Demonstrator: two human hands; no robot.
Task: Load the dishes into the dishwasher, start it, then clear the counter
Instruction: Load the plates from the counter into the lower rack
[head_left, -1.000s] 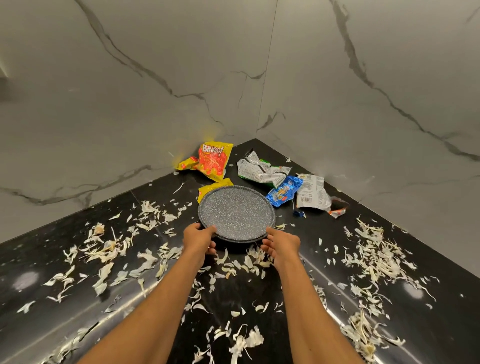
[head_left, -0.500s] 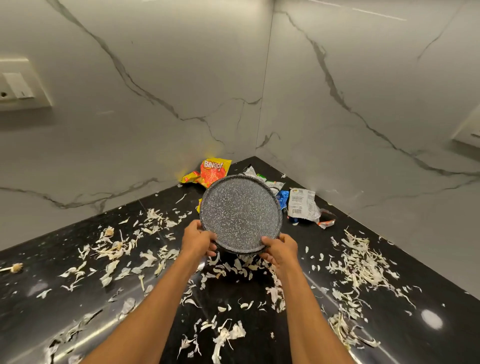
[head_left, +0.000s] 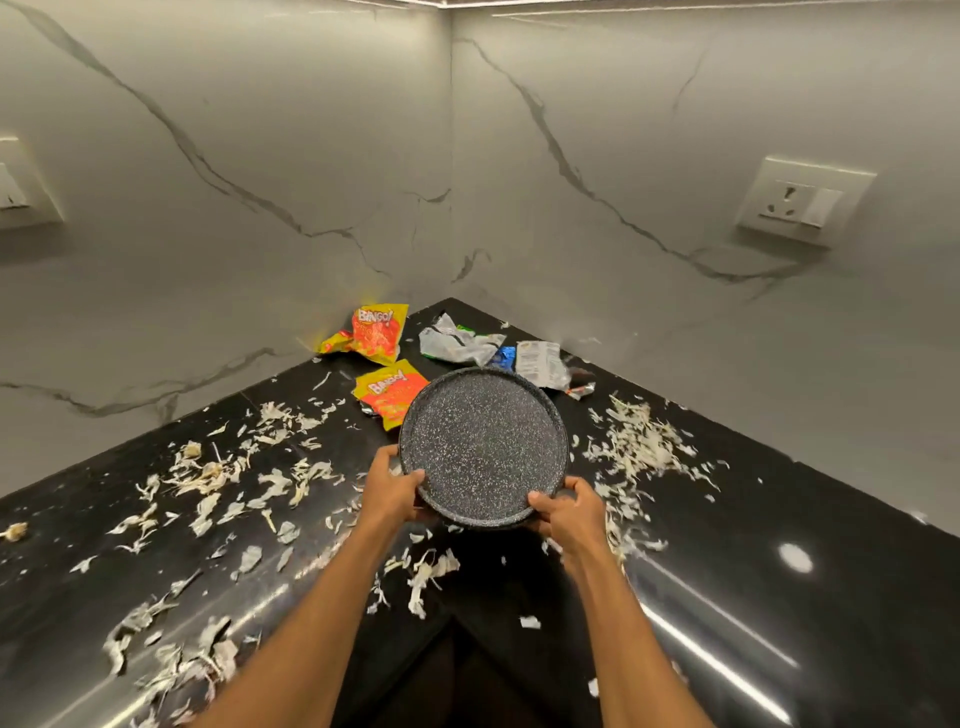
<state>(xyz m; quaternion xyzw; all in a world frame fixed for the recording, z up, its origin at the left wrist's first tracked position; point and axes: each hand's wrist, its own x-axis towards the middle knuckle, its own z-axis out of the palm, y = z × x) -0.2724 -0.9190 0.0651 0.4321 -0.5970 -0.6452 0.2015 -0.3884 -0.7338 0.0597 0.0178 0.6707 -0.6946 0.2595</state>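
The plate (head_left: 483, 447) is dark grey, speckled all over with white. The surface (head_left: 779, 519) is glossy black, strewn with pale cream peelings (head_left: 639, 441). The far snack packet (head_left: 373, 335) and the near snack packet (head_left: 390, 397) are yellow and orange-red; beside them lie a silver wrapper (head_left: 452, 345) and a blue wrapper (head_left: 503, 358). The walls (head_left: 260, 182) are white with grey veins

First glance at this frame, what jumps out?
The dark speckled plate at centre, gripped at its near rim by the left hand and right hand, tilted up above the black counter. Pale peel scraps litter the counter on both sides, and crumpled snack wrappers lie in the back corner.
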